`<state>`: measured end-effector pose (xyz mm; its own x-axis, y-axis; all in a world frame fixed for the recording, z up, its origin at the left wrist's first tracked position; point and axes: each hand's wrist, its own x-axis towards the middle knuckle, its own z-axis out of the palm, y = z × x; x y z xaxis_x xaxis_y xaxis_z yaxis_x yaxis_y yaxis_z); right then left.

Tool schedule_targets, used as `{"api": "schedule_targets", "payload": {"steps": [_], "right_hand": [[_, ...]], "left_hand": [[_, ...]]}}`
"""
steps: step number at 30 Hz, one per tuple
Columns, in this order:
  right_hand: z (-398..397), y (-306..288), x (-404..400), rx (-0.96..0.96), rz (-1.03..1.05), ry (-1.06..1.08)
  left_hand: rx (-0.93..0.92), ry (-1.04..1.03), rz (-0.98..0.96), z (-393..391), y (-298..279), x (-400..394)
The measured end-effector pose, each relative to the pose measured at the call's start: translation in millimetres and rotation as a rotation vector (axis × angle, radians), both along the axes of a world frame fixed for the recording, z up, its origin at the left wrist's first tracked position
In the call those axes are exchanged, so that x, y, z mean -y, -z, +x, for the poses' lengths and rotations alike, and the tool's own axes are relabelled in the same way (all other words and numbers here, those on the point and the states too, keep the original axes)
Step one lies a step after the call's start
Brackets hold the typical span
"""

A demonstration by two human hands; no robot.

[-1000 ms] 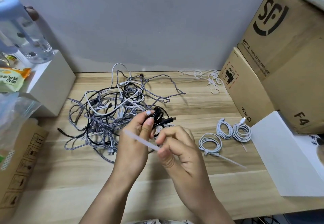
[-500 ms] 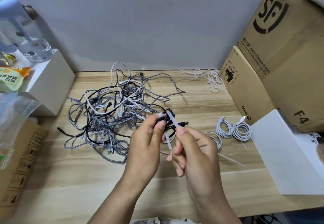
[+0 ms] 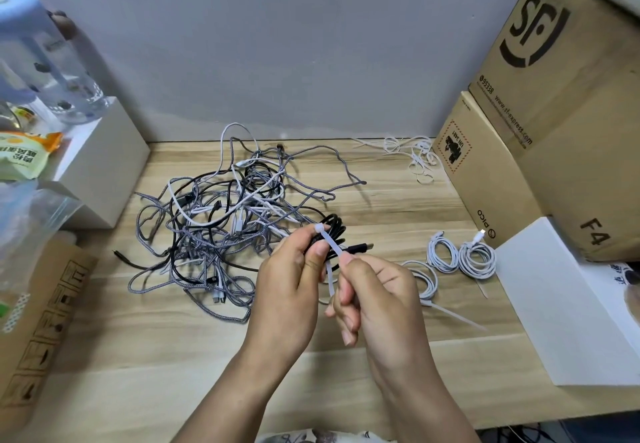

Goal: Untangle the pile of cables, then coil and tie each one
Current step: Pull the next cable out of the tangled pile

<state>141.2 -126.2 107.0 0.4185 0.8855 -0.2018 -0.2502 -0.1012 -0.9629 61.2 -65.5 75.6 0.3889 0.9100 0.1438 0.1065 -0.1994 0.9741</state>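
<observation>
Cinching zip tie (image 3: 330,246) | left hand (image 3: 294,276) grasping black coil (image 3: 334,231) | right hand (image 3: 374,290) pinching tail | risk: loops slipping out if grip loosens

Both hands have lifted off toward the tangled pile (image 3: 221,227); the zip tie (image 3: 331,247), a second ago lying across the fingers, now wraps the black coil (image 3: 334,231), its tail pinched by the right hand (image 3: 377,300) while the left hand (image 3: 294,276) grips the coil.

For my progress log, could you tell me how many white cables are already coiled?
3: two coils side by side near the white box, one partly behind the right hand.
</observation>
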Motion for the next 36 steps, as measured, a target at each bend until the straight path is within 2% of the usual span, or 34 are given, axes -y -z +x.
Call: {"api": "schedule_targets", "payload": {"steps": [22, 27, 33, 34, 35, 36], "right_hand": [[-2, 4, -2, -0.010, 0.024, -0.009], [-1, 4, -4, -0.039, 0.019, 0.014], [13, 9, -9, -0.126, -0.036, -0.002], [16, 11, -9, -0.107, -0.047, -0.028], [19, 14, -9, -0.007, -0.063, -0.052], [22, 17, -8, 0.200, -0.091, -0.073]], "left_hand": [[-0.082, -0.014, 0.046, -1, 0, 0], [-0.155, 0.006, 0.208, 0, -7, 4], [-0.367, 0.117, 0.440, -5, 2, -5], [-0.399, 0.137, 0.462, -6, 3, -8], [-0.419, 0.154, 0.469, -8, 4, -9], [-0.426, 0.168, 0.465, -9, 7, -11]]}}
